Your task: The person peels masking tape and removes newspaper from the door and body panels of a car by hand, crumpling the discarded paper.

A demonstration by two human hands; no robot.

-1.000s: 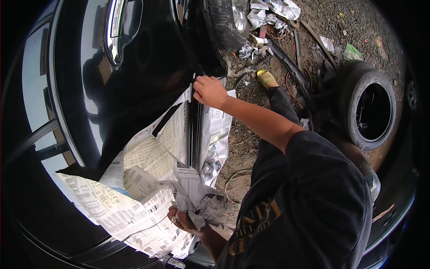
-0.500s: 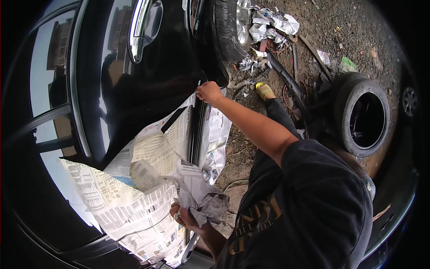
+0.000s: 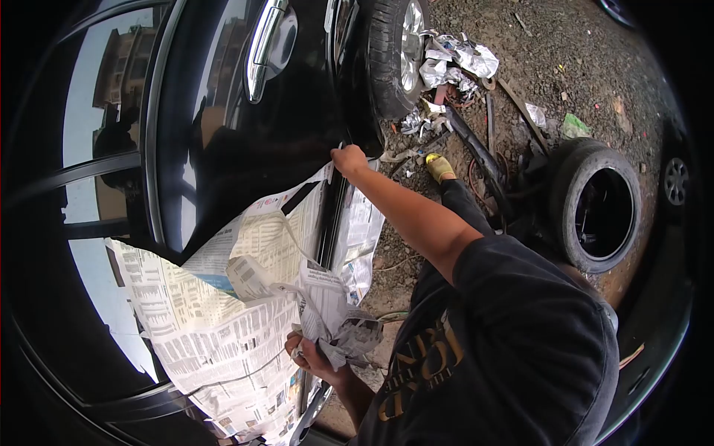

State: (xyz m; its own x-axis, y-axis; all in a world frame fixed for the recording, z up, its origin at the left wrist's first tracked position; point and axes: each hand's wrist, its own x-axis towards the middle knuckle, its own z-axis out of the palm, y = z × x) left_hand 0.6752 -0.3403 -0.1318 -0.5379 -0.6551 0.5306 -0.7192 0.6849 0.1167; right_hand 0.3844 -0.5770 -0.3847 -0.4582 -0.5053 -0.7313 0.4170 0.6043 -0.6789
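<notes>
Newspaper sheets [image 3: 216,327] cover the lower part of a black car door [image 3: 260,141] and narrow to a strip at its bottom corner. My right hand [image 3: 349,159] is closed at the upper end of that strip, its fingertips pinched on the edge. Lower in the view, my left hand [image 3: 309,354] is wrapped round crumpled newspaper [image 3: 335,323], which bunches up above its fingers. The dark sill [image 3: 331,230] runs between the door and more newspaper [image 3: 362,223] on the ground side.
A car wheel [image 3: 394,56] is at the top centre, beside crumpled foil and paper [image 3: 461,63] on gravel. A loose tyre [image 3: 602,208] lies at the right, near long dark strips [image 3: 476,149]. My foot [image 3: 440,168] is close to the scraps. Another car [image 3: 662,297] stands at the far right.
The view has shifted, so the car door sits further right and lower. My right hand, flatter on the door edge before, now pinches at the strip's end. My left hand still grips the crumpled paper.
</notes>
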